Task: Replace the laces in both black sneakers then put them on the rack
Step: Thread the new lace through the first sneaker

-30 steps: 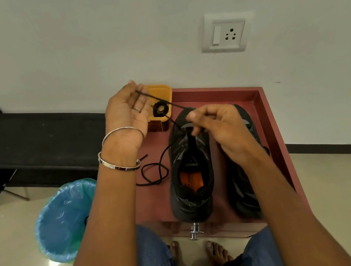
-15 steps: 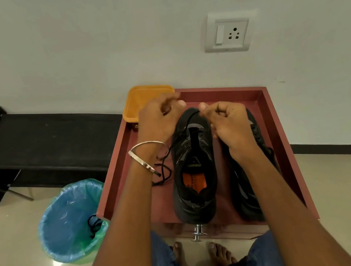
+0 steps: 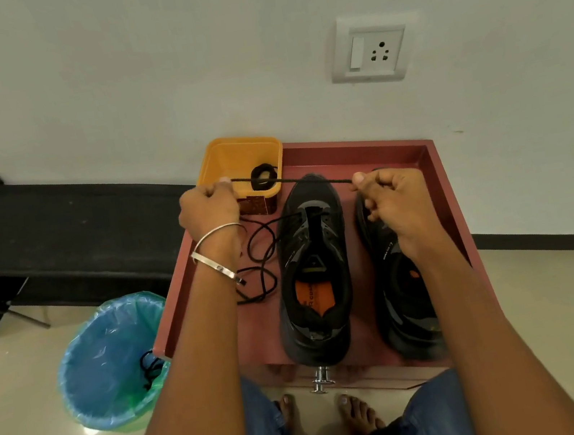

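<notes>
Two black sneakers stand side by side, toes toward the wall, in a reddish-brown drawer (image 3: 440,191). The left sneaker (image 3: 315,273) shows an orange insole and has no lacing across its tongue. My right forearm partly hides the right sneaker (image 3: 401,297). A black lace (image 3: 313,181) is stretched taut above the toes between my left hand (image 3: 208,207) and my right hand (image 3: 392,199), each pinching it. The rest of the lace loops on the drawer floor beside the left sneaker. A coiled black lace (image 3: 263,177) lies in a yellow box (image 3: 230,158).
A low black rack (image 3: 51,226) runs along the wall at the left. On the floor below it is a bin (image 3: 108,361) lined with a blue bag, a black lace inside. A wall socket (image 3: 373,49) is above. My bare feet and jeans are under the drawer.
My hands have moved apart from over the left sneaker's toe and pulled the lace into a straight line between them. The yellow box and its coiled lace are uncovered again.
</notes>
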Demonstrator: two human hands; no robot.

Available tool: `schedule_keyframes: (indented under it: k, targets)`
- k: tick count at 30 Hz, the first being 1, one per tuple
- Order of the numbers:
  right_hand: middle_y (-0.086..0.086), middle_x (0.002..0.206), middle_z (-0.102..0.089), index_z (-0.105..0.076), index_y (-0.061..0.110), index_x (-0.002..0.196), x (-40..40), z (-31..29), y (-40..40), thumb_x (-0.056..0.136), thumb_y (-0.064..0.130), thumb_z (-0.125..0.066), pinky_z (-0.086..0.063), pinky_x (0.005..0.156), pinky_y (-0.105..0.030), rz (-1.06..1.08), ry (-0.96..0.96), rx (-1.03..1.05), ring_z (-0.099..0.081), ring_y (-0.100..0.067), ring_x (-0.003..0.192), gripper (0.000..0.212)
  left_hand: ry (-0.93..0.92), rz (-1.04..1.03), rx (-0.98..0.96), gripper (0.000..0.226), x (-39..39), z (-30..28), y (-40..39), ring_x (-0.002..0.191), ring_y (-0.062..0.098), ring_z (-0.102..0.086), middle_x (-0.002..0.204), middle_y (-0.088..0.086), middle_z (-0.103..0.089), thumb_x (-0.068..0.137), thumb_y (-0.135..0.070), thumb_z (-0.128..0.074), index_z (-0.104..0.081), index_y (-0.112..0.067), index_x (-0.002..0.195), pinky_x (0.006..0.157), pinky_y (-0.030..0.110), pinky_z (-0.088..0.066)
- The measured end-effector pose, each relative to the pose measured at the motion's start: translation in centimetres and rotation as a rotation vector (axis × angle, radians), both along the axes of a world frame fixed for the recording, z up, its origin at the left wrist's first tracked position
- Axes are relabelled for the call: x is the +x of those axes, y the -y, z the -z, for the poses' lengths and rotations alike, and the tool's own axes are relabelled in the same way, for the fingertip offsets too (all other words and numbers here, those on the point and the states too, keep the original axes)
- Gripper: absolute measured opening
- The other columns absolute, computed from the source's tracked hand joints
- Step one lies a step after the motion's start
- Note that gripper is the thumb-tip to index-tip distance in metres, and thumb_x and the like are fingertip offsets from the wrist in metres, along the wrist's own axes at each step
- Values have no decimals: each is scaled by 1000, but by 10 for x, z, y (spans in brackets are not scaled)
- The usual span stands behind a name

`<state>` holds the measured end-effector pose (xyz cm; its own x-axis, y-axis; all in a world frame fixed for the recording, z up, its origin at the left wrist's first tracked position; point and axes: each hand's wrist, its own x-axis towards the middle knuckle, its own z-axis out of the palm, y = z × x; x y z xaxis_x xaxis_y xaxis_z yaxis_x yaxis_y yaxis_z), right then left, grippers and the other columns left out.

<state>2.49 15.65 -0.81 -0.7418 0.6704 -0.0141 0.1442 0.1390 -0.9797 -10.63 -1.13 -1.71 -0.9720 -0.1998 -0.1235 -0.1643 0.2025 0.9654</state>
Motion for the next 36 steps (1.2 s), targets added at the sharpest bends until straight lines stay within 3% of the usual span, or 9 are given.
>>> schedule_keyframes:
  k: [6,10,13,19,21,23,26,31,36]
  targets:
    - [-4,72,-63,-66,-1,99,-7,7,3,100,4,-44,-48,56,-23,-87,105,59,-53,-9,55,23,-37,330,-457,11,7,12,-4,84,27,-61,82,6,-67,85,-20,-66,-72,-11,86,79,32,-50]
    - [-7,78,-69,-58,3,107,-12,7,15,98,1,-48,-51,51,-20,-158,105,56,-63,-11,51,14,-331,648,-328,32,22,3,-23,108,10,-56,115,-3,-64,82,-15,-71,-68,-14,114,89,12,-39]
    - [-11,76,-72,-56,6,95,-16,6,19,93,8,-60,-56,53,-27,-102,63,10,-69,-21,56,4,-453,818,-248,33,32,-3,-35,90,-12,-53,95,-14,-63,80,-10,-73,-69,-14,112,88,9,-39]
    - [-12,73,-72,-65,8,76,-16,6,23,91,12,-64,-54,53,-24,-56,57,-85,-69,-20,59,15,-445,848,-303,9,30,7,-38,69,-13,-54,64,-27,-62,77,-25,-73,-75,-23,86,109,58,-26]
    - [-12,73,-72,-66,9,74,-15,6,24,92,17,-64,-51,51,-21,-54,42,-131,-68,-18,59,20,-431,854,-249,12,28,7,-37,68,-12,-56,71,-18,-68,77,-18,-75,-75,-16,89,108,25,-34]
    - [-13,76,-72,-68,9,75,-15,6,23,92,21,-64,-52,53,-22,-65,50,-166,-68,-19,62,22,-440,837,-269,10,30,5,-36,64,-11,-55,74,-6,-69,80,-12,-74,-75,-9,90,82,-4,-31]
    - [-14,83,-73,-69,10,80,-15,8,22,91,30,-65,-51,55,-26,-55,111,-188,-67,-18,66,24,-457,749,-315,8,29,8,-38,62,-8,-56,71,-8,-66,81,-15,-72,-76,-11,87,64,4,-41]
    - [-9,105,-66,-63,8,102,-9,1,22,75,42,-79,-51,67,-32,-178,471,11,-62,-16,89,46,-286,719,-493,7,24,23,-42,72,12,-61,70,-3,-63,79,-20,-73,-77,-17,84,72,29,-52]
    - [-9,106,-58,-50,7,121,-3,0,29,76,27,-80,-57,69,-39,-304,718,-6,-58,-21,90,58,-223,701,-639,6,32,27,-47,83,17,-63,79,-2,-69,79,-22,-71,-76,-22,82,66,25,-43]
